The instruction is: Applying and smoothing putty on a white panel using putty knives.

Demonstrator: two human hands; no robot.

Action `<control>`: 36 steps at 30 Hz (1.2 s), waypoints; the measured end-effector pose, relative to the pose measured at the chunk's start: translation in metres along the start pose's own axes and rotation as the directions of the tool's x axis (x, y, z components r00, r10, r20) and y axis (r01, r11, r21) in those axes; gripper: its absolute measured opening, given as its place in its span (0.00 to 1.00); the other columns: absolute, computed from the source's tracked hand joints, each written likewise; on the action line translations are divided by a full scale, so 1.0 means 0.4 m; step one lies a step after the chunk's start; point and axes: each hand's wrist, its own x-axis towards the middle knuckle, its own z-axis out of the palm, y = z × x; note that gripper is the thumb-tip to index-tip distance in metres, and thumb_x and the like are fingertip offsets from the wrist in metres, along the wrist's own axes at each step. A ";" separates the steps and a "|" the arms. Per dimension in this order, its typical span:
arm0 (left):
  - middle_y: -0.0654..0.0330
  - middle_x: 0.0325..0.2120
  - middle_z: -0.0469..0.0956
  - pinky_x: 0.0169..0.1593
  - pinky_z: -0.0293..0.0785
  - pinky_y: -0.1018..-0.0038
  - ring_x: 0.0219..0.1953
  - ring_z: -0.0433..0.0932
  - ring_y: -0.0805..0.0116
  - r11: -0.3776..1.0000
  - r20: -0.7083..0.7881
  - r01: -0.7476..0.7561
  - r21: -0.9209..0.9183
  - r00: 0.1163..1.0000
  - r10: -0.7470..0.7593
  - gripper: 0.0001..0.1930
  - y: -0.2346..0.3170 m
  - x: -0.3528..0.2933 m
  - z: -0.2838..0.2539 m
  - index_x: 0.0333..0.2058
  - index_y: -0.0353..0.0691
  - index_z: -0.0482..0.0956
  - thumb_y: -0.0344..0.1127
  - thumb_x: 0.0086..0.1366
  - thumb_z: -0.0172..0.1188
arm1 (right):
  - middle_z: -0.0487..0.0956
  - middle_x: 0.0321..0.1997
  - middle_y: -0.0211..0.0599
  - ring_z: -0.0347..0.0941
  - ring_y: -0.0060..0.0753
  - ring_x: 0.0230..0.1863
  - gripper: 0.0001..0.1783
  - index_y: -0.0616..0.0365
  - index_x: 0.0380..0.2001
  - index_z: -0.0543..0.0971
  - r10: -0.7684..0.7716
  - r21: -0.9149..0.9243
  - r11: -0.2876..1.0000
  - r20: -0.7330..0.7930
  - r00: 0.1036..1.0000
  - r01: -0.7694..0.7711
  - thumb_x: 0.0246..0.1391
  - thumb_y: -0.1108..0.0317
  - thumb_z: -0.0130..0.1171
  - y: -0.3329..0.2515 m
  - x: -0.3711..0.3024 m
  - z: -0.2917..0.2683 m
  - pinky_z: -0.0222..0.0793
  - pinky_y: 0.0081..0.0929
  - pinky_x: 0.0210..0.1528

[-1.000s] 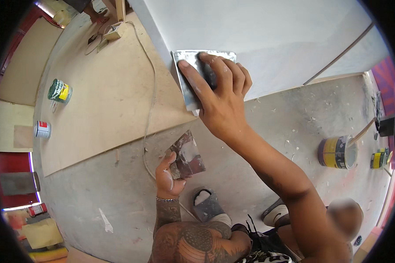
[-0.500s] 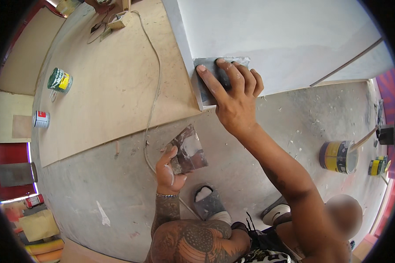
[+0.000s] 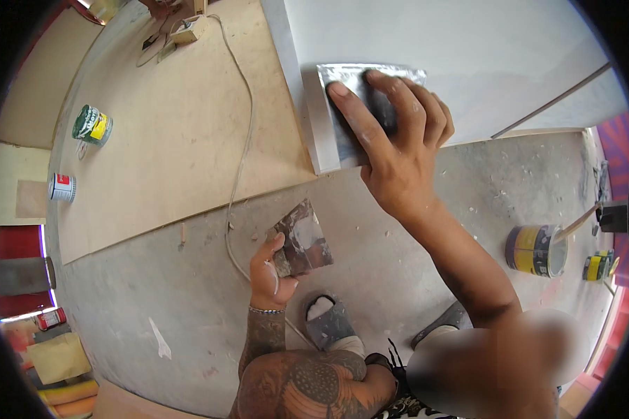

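Observation:
In my right hand (image 3: 402, 167), fingers spread across its back, is a flat metal putty scraper (image 3: 344, 143). It lies over the left part of a large white panel (image 3: 482, 49), close to the panel's left edge; whether the blade touches the surface I cannot tell. Lower down, my left hand (image 3: 267, 279) grips a second flat scraper (image 3: 307, 241), its thumb on the near side. Pale putty is smeared over that blade, and some white sticks to the thumb's base. The left scraper hangs above the grey floor, apart from the panel.
A plywood sheet (image 3: 168, 140) with a cable (image 3: 248, 105) across it lies left of the panel. Two small cans (image 3: 92, 126) (image 3: 63, 187) stand on its far left. On the floor to the right is a bucket (image 3: 528, 250) with a stick in it.
My right hand and its scraper have moved up and to the right, off the panel's left edge. My left hand with its scraper has barely moved.

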 end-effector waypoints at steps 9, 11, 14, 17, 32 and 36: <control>0.60 0.45 0.80 0.36 0.79 0.62 0.44 0.81 0.60 1.000 -0.033 -0.017 -0.024 0.999 0.016 0.21 0.005 -0.006 0.017 0.54 0.41 0.72 0.40 0.63 0.53 | 0.69 0.56 0.26 0.60 0.37 0.57 0.31 0.29 0.56 0.74 -0.058 -0.133 0.988 0.126 0.990 0.074 0.47 0.70 0.58 0.006 -0.052 0.044 0.45 0.47 0.61; 0.61 0.45 0.80 0.34 0.79 0.64 0.44 0.82 0.60 1.000 -0.080 -0.002 -0.015 0.997 0.001 0.20 0.004 -0.004 0.014 0.53 0.42 0.73 0.40 0.63 0.53 | 0.69 0.56 0.25 0.60 0.37 0.57 0.32 0.28 0.56 0.74 -0.023 -0.140 0.989 0.161 0.987 0.046 0.46 0.69 0.58 0.000 -0.080 0.059 0.46 0.48 0.61; 0.61 0.43 0.80 0.32 0.79 0.65 0.43 0.82 0.61 1.000 -0.053 0.001 -0.030 0.999 -0.002 0.19 0.004 -0.001 -0.003 0.52 0.42 0.73 0.40 0.63 0.52 | 0.69 0.56 0.25 0.61 0.37 0.56 0.32 0.28 0.57 0.73 -0.012 -0.137 0.990 0.195 0.981 0.040 0.46 0.68 0.59 -0.002 -0.118 0.080 0.47 0.49 0.61; 0.61 0.42 0.81 0.32 0.78 0.65 0.42 0.82 0.62 1.000 -0.024 0.003 -0.016 1.000 -0.003 0.19 0.007 -0.003 -0.003 0.51 0.43 0.74 0.40 0.63 0.52 | 0.68 0.57 0.25 0.61 0.36 0.57 0.33 0.28 0.58 0.72 0.015 -0.120 0.993 0.211 0.977 0.010 0.47 0.68 0.59 -0.002 -0.161 0.100 0.48 0.50 0.61; 0.63 0.33 0.81 0.21 0.69 0.75 0.29 0.80 0.67 0.990 -0.123 -0.048 -0.136 0.992 0.032 0.11 -0.019 0.015 0.021 0.42 0.42 0.77 0.38 0.63 0.54 | 0.66 0.60 0.43 0.60 0.51 0.62 0.39 0.40 0.63 0.66 0.005 0.463 0.809 0.611 0.792 -0.363 0.45 0.77 0.57 -0.033 -0.279 -0.030 0.55 0.49 0.61; 0.61 0.34 0.81 0.19 0.68 0.75 0.28 0.79 0.68 0.979 0.056 0.092 -0.182 0.995 -0.083 0.12 0.000 0.030 -0.048 0.42 0.41 0.77 0.38 0.64 0.52 | 0.65 0.60 0.48 0.60 0.55 0.61 0.40 0.42 0.62 0.67 -0.245 0.699 0.617 0.608 0.756 -0.362 0.43 0.82 0.55 -0.056 -0.276 -0.121 0.56 0.46 0.61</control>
